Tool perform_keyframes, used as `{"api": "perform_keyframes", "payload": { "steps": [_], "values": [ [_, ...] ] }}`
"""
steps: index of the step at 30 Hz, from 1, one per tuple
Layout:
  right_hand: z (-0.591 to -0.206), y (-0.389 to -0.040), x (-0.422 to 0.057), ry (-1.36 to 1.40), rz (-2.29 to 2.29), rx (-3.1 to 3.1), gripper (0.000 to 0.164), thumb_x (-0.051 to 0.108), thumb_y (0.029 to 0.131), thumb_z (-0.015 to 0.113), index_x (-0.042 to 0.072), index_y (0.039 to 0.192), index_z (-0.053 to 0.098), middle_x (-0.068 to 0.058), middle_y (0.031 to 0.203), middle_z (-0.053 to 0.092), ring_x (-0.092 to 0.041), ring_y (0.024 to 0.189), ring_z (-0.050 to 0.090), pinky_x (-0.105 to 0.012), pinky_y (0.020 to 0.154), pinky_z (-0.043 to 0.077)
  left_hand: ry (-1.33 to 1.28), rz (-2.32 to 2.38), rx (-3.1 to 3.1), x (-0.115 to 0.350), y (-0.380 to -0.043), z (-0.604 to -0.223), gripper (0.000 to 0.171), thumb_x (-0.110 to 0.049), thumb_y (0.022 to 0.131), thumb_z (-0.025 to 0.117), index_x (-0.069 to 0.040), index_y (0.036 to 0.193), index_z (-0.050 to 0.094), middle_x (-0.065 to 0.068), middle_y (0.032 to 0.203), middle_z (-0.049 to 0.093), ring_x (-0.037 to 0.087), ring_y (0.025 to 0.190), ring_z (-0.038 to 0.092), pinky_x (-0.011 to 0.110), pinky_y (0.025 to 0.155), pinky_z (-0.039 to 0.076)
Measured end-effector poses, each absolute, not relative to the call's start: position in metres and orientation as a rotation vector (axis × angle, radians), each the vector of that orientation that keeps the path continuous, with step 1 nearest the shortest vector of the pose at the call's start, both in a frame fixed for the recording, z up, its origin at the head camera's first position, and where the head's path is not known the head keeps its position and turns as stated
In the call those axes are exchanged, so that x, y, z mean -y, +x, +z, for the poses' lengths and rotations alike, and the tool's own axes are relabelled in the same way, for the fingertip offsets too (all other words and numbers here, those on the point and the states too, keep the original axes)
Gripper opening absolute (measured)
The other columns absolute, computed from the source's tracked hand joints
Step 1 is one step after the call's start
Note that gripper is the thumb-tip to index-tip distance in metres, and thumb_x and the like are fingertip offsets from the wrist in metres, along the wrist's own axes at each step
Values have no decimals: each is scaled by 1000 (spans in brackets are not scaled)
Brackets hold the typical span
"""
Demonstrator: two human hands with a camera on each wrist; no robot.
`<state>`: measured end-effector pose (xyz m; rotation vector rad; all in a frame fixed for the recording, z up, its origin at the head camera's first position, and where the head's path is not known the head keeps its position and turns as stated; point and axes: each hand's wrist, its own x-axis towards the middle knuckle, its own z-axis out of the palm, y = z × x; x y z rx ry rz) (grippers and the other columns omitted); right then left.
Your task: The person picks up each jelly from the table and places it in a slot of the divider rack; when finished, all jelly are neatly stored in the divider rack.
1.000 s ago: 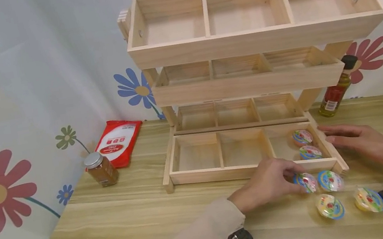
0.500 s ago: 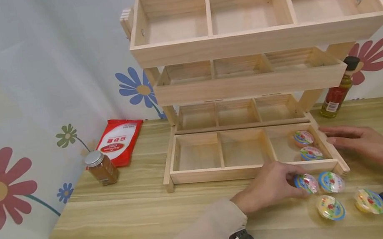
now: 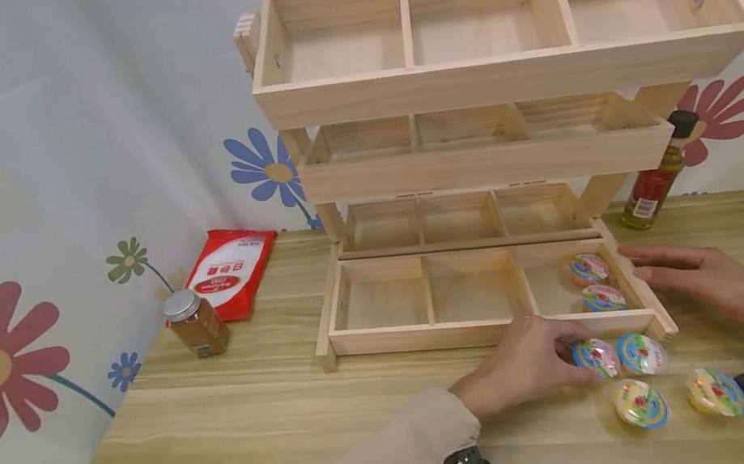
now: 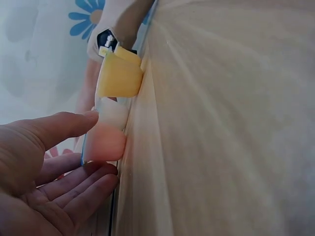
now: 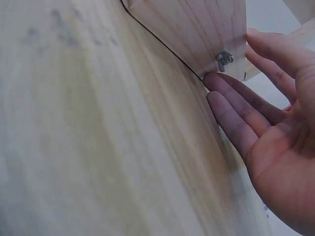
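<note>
A small jelly cup (image 3: 600, 358) with a printed foil lid stands on the table before the wooden rack (image 3: 509, 78). My left hand (image 3: 530, 361) holds it between thumb and fingers; in the left wrist view this cup (image 4: 104, 142) looks pink. Just right of it is a whitish jelly cup (image 3: 642, 353), and nearer to me are two yellow jelly cups, one (image 3: 640, 404) left and one (image 3: 716, 391) right. Two more cups, one (image 3: 588, 269) behind the other (image 3: 603, 297), sit in the bottom tray's right compartment. Fingers extended, my right hand (image 3: 708, 278) touches the rack's right side.
Behind the rack's right side stands a red-labelled bottle (image 3: 653, 189) with a black cap. At the left, a spice jar (image 3: 197, 327) stands before a red and white packet (image 3: 235, 275). The rack's upper trays (image 3: 509, 78) overhang the bottom tray (image 3: 433, 332).
The head view has shifted slightly. Both hands and the jelly cups stay in place.
</note>
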<state>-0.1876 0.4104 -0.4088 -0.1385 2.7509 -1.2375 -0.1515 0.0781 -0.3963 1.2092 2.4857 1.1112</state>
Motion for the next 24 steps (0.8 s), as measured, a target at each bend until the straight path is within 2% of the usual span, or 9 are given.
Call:
{"api": "perform_keyframes", "payload": {
  "steps": [10, 24],
  "values": [
    [-410, -188, -411, -147, -1263, -2749, 55, 40, 107, 65, 20, 157, 54, 35, 134, 52, 10, 126, 39, -7, 87, 38, 1147, 1161, -2465, -78, -149, -399, 45, -20, 86, 92, -8, 126, 76, -6, 108, 80, -14, 77, 60, 5, 73, 48],
    [-410, -187, -410, -136, -1294, -2740, 56, 40, 106, 67, 21, 157, 55, 37, 133, 54, 14, 124, 38, -6, 87, 37, 1190, 1106, -2517, -79, -148, -398, 43, -21, 87, 91, -10, 126, 77, -8, 105, 80, -16, 76, 57, 4, 73, 46]
  ]
}}
